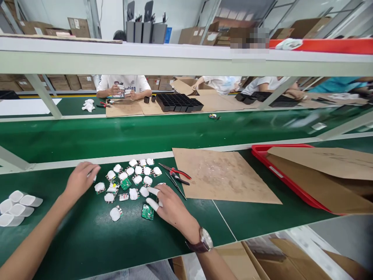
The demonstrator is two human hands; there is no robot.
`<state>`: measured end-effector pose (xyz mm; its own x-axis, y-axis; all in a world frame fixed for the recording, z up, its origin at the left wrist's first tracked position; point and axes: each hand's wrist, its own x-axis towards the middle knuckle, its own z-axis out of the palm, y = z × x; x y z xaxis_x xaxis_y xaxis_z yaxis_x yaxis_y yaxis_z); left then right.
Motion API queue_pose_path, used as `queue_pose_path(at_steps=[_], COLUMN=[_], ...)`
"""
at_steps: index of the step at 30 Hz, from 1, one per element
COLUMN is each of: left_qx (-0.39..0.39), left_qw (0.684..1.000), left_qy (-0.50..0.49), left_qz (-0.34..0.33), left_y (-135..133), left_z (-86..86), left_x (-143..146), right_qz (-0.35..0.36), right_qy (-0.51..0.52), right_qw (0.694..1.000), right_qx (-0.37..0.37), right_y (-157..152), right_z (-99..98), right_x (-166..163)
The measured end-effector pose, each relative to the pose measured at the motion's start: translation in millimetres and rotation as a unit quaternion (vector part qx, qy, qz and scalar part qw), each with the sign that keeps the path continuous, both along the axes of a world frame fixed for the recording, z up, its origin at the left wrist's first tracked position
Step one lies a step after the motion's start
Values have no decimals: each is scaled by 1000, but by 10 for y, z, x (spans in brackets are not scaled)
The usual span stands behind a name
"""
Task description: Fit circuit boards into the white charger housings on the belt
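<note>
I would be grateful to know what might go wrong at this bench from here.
The small circuit boards lie loose and close together, so the right hand at their edge might jostle several. The tweezers and pliers lie near that hand, which could knock them. The left forearm might bump the white containers beside it.

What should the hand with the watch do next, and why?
Maybe the right hand should gently pinch the white-topped piece by its index finger: that fingertip is right at the piece's edge, while the thumb stands apart from the finger.
</note>
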<state>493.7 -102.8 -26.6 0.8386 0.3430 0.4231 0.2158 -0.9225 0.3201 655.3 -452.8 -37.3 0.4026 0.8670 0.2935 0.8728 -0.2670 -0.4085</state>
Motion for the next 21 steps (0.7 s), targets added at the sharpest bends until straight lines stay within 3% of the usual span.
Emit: queue_pose_path(at_steps=[3,5,9,12,15,17,21], left_qx=[-47,-47,-87,-152,-159,-133,-107], left_qw=[987,978,974,971,977,982,981], left_qy=[64,107,128,96,39,27,69], left_qz=[-139,-173,-168,-159,-136,-134,-148], left_y=[-466,-693,-831,-807,-784,-776,-814], left_z=[51,20,-57,-38,-1,-6,-92], left_x=[228,371,502,460,378,338,343], right_qz=[44,50,35,26,56,68,43], right_qy=[-8,-26,-9,114,204,159,-27], right_qw=[996,992,989,988,975,981,996], right_qx=[-74,-114,-141,-100,-74,-85,-76], right_y=[168,171,-21,-161,-157,-68,226], right_z=[43,27,26,80,85,43,-78], right_x=[-150,-234,-310,-306,-301,-304,-292])
